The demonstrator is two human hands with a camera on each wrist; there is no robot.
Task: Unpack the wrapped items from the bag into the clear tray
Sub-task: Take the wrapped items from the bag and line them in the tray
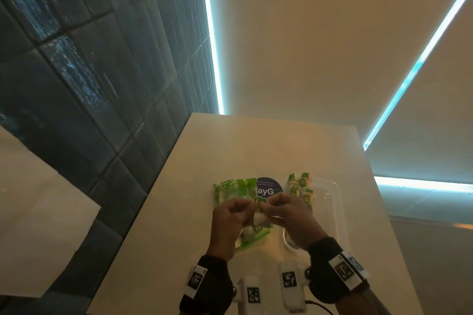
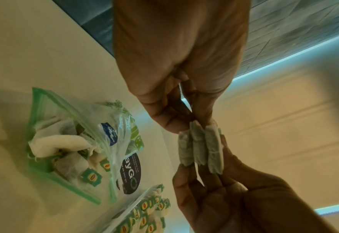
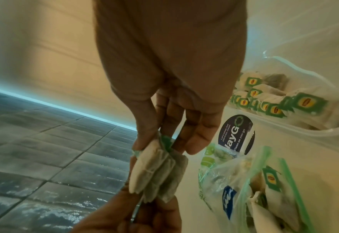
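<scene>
Both hands meet above the pale counter (image 1: 158,212), sharing a small cluster of tea bags (image 2: 201,149) held clear of the surface. The left hand (image 1: 229,222) pinches one end of the cluster between thumb and fingers (image 2: 168,119), and the right hand (image 1: 289,217) pinches the opposite end, its fingers (image 3: 196,132) curled lightly round a green tag. The cluster is three pale, stapled pouches pressed side by side. Directly beneath the hands lies the zip bag (image 2: 72,141), clear plastic with a green seal strip, its mouth gaping and more tea bags with green-and-yellow tags heaped inside. Just to the right of the bag sits the clear tray (image 1: 330,202), and rows of tagged tea bags (image 3: 264,100) are already packed into its far end. Between bag and tray, a round dark sticker (image 3: 236,134) with white lettering is stuck to the counter. Dark tiled wall runs along the counter's left side.
</scene>
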